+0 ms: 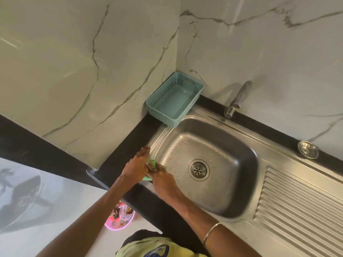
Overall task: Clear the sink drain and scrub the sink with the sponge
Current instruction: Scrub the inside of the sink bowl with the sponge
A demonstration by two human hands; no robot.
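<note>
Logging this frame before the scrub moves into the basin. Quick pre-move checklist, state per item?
1. Sponge in hand: ok, the green sponge sits on the sink's left rim between the left hand and right hand.
2. Grip on it: cannot tell which hand actually clasps it; the fingers overlap it.
3. Drain cleared: ok, opening bare, no debris visible.
4. Strainer out of the way: ok, lying on the far rim by the drainboard.
5. Basin free of objects: ok, only droplets and streaks.
6. Tap running: cannot tell, no stream seen.
</note>
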